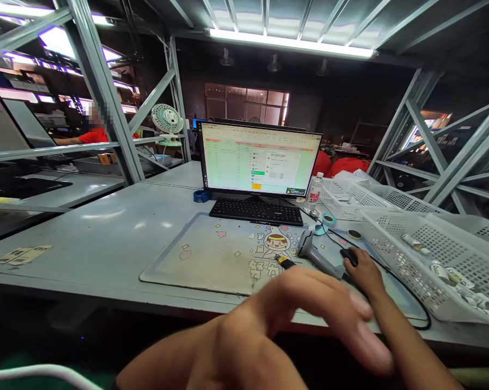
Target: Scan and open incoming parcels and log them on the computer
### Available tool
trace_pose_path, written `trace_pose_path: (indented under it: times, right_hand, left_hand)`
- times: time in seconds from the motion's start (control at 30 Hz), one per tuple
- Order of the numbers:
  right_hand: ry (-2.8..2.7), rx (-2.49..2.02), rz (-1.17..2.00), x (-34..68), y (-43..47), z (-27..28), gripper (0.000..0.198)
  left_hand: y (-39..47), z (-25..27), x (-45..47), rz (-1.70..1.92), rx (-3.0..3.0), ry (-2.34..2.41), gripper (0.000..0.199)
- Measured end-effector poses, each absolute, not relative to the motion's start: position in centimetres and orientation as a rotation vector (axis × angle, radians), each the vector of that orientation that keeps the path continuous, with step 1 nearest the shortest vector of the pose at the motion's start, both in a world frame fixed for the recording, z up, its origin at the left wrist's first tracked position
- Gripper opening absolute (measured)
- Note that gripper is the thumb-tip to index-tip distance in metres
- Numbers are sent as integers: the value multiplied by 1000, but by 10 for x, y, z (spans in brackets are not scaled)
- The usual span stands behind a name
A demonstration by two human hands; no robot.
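My right hand (366, 271) rests over a black computer mouse (349, 257), fingers on it, at the right of the desk mat (203, 254). Close to the camera, my left hand (268, 330) is raised in front of the desk edge, its fingers bent and apart, with nothing visible in them. Beyond it, a grey barcode scanner (317, 259) lies on the mat, beside a yellow-and-black tool (284, 261) partly hidden by my left hand. A lit monitor (260, 160) shows a spreadsheet and a smaller window. The black keyboard (256, 211) sits below it.
White perforated baskets (415, 271) line the right side, one holding small containers. A plastic bottle (315, 188), tape rolls (328, 219) and a blue tape roll (201, 196) stand near the monitor. Labels (23, 254) lie at left. A person in red (93, 135) sits beyond the metal frame.
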State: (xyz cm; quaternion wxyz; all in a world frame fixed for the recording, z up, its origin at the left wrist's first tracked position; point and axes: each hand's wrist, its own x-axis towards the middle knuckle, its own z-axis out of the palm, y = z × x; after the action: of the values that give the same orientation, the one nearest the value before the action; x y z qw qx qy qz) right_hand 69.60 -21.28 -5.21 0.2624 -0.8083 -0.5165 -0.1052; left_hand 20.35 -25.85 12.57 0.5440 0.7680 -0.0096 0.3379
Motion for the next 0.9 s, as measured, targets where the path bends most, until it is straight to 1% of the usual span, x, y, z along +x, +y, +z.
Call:
trace_pose_path:
  times: [0.07,0.1,0.17,0.27,0.37,0.43,0.5,0.6,0.73,0.9]
  right_hand:
    - [-1391,-2193,-298,696,-212,-52,52]
    - [-1389,-2195,-306,696,-212,-53,51]
    - [-1394,-2192,-320,697,-212,-54,49]
    - [-1419,-2191,-340,698,-212,-56,49]
    - [-1417,-2202,-354,698,-213,-57,48]
    - [-1420,-2190,-362,698,-213,-57,47]
    - [-1419,-2178,-370,698,-214,-58,47]
    - [-1414,-2173,-378,699,-214,-60,46]
    - [-1436,-2152,-390,703,-214,-66,46]
    - [-1413,-2124,-394,710,-215,-73,48]
  left_hand:
    - [-237,126,217,977,1824,-141,72]
    - [-224,126,223,1076,1815,-178,70]
    - [-190,121,231,1228,1818,-121,58]
    - [-121,109,231,1260,1937,298,41]
    - [-40,88,224,1181,1993,856,40]
    - [12,70,219,1126,1992,1206,31]
    - [54,50,213,1087,2035,1423,26]
    - [96,17,200,1081,2167,1569,32]
    - [122,-25,181,1086,2334,1685,44]
    - [134,-50,175,951,2460,1671,58]
